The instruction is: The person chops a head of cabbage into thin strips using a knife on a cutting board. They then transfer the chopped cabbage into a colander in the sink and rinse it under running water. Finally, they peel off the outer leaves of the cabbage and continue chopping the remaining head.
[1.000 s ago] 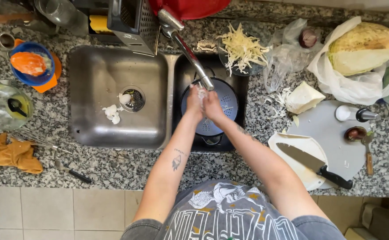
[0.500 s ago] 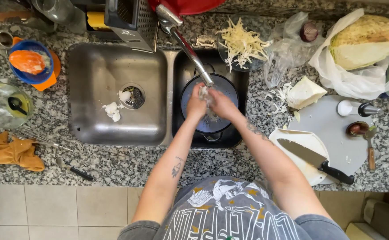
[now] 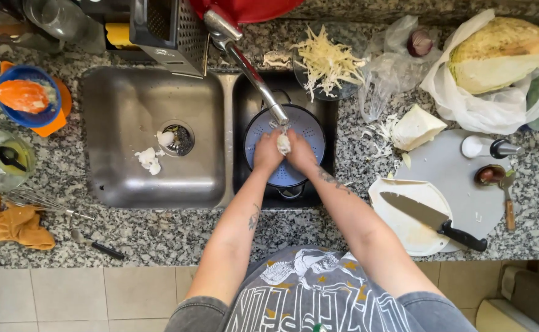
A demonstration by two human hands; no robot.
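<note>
Both hands, left hand (image 3: 267, 154) and right hand (image 3: 301, 154), press fingers around a pale lump (image 3: 283, 144) under the tap (image 3: 254, 74), above the colander (image 3: 285, 144), so drips drain.

Both forearms are bare right up to the short sleeves, and each carries a small dark tattoo: one on the inner left forearm, another near the right wrist. The left hand (image 3: 267, 154) and right hand (image 3: 300, 154) wear no gloves, rings or watch. Below, there's a faded dark-grey cotton T-shirt (image 3: 309, 295) with a large white printed figure, orange accents and blocky pale lettering.
</note>
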